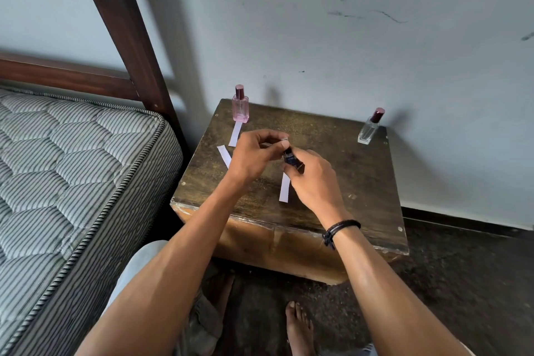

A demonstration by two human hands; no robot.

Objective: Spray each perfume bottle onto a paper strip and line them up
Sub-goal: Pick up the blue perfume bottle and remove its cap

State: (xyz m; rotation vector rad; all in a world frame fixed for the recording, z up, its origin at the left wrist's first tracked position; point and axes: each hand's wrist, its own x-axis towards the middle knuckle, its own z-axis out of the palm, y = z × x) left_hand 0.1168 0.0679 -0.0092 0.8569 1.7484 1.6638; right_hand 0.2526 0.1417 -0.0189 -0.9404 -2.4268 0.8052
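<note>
My right hand (313,179) grips a small dark blue perfume bottle (289,159) above the middle of the wooden table (346,182). My left hand (255,154) pinches the bottle's top or cap at its fingertips. A white paper strip (284,188) lies under the bottle, partly hidden by my right hand. A pink bottle (240,105) with a dark red cap stands at the back left, with a strip (235,133) in front of it. Another strip (224,155) lies beside my left wrist. A clear bottle (370,128) with a red cap stands at the back right.
A striped mattress (66,176) on a dark wooden bed frame (121,26) sits close to the table's left side. The wall (346,23) runs right behind the table. My bare foot (299,329) rests on the dark floor below the table's front edge.
</note>
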